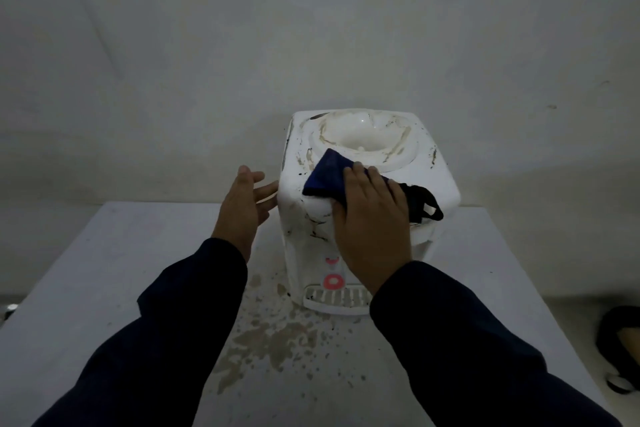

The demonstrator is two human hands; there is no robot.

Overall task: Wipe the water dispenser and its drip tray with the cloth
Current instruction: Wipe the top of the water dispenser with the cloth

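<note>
Head view: my right hand point(372, 218) presses the blue cloth point(327, 177) flat on the water dispenser point(440, 180) top, so I should scrub its stains firmly while my open, empty left hand point(242, 208) braces its side.

a white, stain-streaked water dispenser point(367, 163) stood upright with its slotted drip tray point(334, 302) at the front base, while a dark blue cloth point(327, 177) lay flat on its top front edge.

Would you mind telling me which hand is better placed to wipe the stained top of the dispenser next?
Right. The right hand already presses the blue cloth on the water dispenser top, beside its stained ring. The left hand is open and empty at the dispenser's side.
</note>
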